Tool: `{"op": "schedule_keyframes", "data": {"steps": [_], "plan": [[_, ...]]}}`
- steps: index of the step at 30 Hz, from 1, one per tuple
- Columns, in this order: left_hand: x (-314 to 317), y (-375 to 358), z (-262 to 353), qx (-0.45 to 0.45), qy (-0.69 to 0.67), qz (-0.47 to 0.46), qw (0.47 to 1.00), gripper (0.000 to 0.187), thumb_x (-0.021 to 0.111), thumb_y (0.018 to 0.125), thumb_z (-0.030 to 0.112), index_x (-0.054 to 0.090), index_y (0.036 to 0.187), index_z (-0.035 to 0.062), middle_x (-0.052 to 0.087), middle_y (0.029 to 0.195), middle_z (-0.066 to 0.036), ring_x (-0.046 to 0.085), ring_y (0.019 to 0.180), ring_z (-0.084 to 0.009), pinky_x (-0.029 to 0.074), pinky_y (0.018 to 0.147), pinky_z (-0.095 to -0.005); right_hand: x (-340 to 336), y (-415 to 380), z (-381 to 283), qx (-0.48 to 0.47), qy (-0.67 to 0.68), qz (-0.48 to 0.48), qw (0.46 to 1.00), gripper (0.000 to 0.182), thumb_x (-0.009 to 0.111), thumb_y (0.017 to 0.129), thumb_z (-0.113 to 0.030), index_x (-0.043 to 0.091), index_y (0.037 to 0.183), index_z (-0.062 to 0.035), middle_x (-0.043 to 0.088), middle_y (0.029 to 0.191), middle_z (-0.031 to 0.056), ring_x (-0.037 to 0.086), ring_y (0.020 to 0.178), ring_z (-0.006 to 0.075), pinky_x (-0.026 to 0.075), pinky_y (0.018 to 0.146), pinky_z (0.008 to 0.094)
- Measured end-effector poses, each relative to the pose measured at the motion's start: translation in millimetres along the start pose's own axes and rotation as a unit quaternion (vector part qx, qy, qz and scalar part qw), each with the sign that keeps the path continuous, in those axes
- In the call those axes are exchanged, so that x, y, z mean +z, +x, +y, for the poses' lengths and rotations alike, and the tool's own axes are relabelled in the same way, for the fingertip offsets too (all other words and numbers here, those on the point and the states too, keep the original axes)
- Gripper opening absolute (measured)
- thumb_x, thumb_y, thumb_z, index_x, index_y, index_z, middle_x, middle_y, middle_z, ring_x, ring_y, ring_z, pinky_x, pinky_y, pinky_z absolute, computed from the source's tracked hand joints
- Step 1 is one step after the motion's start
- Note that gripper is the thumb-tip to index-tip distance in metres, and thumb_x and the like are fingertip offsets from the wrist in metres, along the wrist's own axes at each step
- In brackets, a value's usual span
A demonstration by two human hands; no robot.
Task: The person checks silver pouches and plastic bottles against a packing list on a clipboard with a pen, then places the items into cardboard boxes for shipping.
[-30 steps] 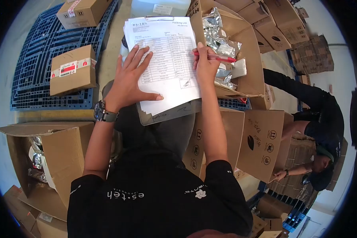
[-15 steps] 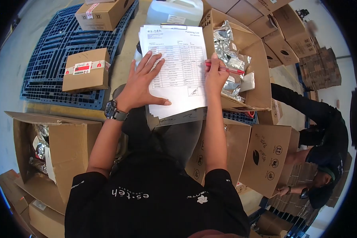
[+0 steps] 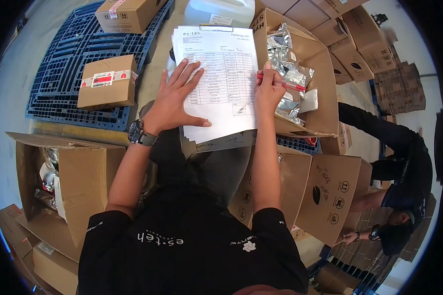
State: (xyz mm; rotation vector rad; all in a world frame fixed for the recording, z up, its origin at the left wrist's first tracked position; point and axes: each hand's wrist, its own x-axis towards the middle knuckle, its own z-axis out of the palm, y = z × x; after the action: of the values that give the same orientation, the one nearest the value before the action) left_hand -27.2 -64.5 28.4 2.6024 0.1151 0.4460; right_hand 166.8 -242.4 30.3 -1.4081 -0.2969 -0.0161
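A packing list [image 3: 220,110] lies on top of several sheets held by a clipboard [image 3: 216,143], whose clear lower edge shows beneath the paper. My left hand [image 3: 174,103] rests on the left side of the sheets with its fingers spread and the thumb out to the right; a dark watch is on that wrist. At the right edge of the paper, my right hand [image 3: 268,93] is closed around a red pen [image 3: 293,86], which points to the right. The pen's other end shows beside the printed table.
An open carton [image 3: 325,93] with silver pouches stands right of the clipboard. Behind it is a translucent jerrycan [image 3: 221,11]. A taped box [image 3: 108,81] sits on a blue pallet [image 3: 59,59]. Another open carton [image 3: 91,182] is at left. A co-worker [image 3: 403,162] bends by a carton at right.
The clipboard and both hands appear very slightly higher in view. The grip on the pen and the flat left hand stay the same. The co-worker's head and arm have shifted a little.
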Motion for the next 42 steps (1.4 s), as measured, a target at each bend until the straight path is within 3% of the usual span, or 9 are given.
{"op": "schedule_keyframes", "data": {"steps": [9,28,33,35,36,38,39,41,42], "plan": [[0,-1,4,-0.011,0.014,-0.004,1.0,0.129,0.084,0.052,0.073,0.034,0.157,0.0164,0.027,0.165,-0.008,0.013,0.155,-0.031,0.012,0.121,-0.0634,-1,-5,-13,0.02,-0.009,-0.015,1.0,0.043,0.061,0.102,-0.035,0.064,0.079,0.0016,0.062,0.065,0.0073,0.049,0.047,0.0078,0.039,0.042,0.023],[-1,-1,6,-0.02,0.01,-0.007,1.0,0.126,0.088,0.053,0.067,0.036,0.157,0.0172,0.028,0.165,-0.007,0.014,0.155,-0.0307,0.012,0.121,-0.0637,-5,-4,-5,0.011,0.014,-0.006,1.0,0.045,0.055,0.104,-0.04,0.062,0.084,0.0005,0.06,0.066,0.0057,0.048,0.047,0.0075,0.041,0.042,0.0231],[2,-1,4,-0.013,0.013,0.011,1.0,0.119,0.085,0.057,0.068,0.04,0.155,0.0173,0.031,0.163,-0.008,0.015,0.155,-0.0299,0.011,0.121,-0.0641,-16,14,-5,0.117,0.189,0.021,0.975,0.044,0.053,0.104,-0.041,0.062,0.087,-0.0015,0.06,0.065,0.0076,0.049,0.045,0.0126,0.042,0.042,0.028],[2,-1,6,-0.02,0.034,0.016,0.999,0.099,0.078,0.072,0.065,0.045,0.152,0.0159,0.034,0.162,-0.008,0.018,0.154,-0.029,0.014,0.121,-0.059,-30,27,-11,0.145,0.211,0.009,0.967,0.045,0.05,0.104,-0.044,0.062,0.088,-0.0032,0.062,0.067,0.0079,0.051,0.046,0.0143,0.043,0.044,0.0288],[0,0,6,-0.02,0.035,0.018,0.999,0.099,0.078,0.072,0.065,0.045,0.152,0.0159,0.034,0.162,-0.008,0.018,0.154,-0.029,0.014,0.121,-0.059,-35,32,-16,0.142,0.212,0.015,0.967,0.046,0.048,0.104,-0.045,0.062,0.089,-0.0039,0.062,0.067,0.0069,0.051,0.048,0.014,0.043,0.046,0.0288],[-5,4,9,-0.04,0.039,0.001,0.998,0.072,0.065,0.091,0.056,0.052,0.148,0.014,0.04,0.159,-0.009,0.028,0.15,-0.0276,0.018,0.116,-0.052,-42,39,-32,0.111,0.197,0.019,0.974,0.046,0.045,0.105,-0.046,0.062,0.092,-0.0048,0.063,0.073,0.0062,0.054,0.056,0.0132,0.042,0.049,0.0298],[-8,7,10,-0.038,0.037,0.003,0.999,0.072,0.065,0.091,0.056,0.052,0.148,0.014,0.04,0.159,-0.009,0.028,0.15,-0.0276,0.018,0.116,-0.052,-44,44,-41,0.108,0.195,0.019,0.975,0.046,0.045,0.105,-0.046,0.062,0.092,-0.0048,0.063,0.073,0.0062,0.054,0.056,0.0132,0.042,0.049,0.0298],[-11,18,9,-0.116,-0.123,0.038,0.985,0.054,0.056,0.1,0.049,0.061,0.137,0.0102,0.051,0.149,-0.01,0.034,0.144,-0.0267,0.019,0.108,-0.0536,-48,56,-53,0.076,0.228,0.048,0.97,0.048,0.044,0.104,-0.048,0.064,0.094,-0.0054,0.062,0.079,0.0058,0.052,0.062,0.014,0.04,0.053,0.0298],[6,20,-1,-0.105,-0.104,0.166,0.975,0.052,0.052,0.103,0.05,0.069,0.122,0.005,0.067,0.124,-0.012,0.054,0.121,-0.0206,0.034,0.099,-0.0458,-51,62,-57,0.068,0.23,0.047,0.97,0.047,0.046,0.104,-0.047,0.064,0.097,-0.0049,0.062,0.082,0.0055,0.052,0.064,0.0137,0.042,0.054,0.0301]]}}
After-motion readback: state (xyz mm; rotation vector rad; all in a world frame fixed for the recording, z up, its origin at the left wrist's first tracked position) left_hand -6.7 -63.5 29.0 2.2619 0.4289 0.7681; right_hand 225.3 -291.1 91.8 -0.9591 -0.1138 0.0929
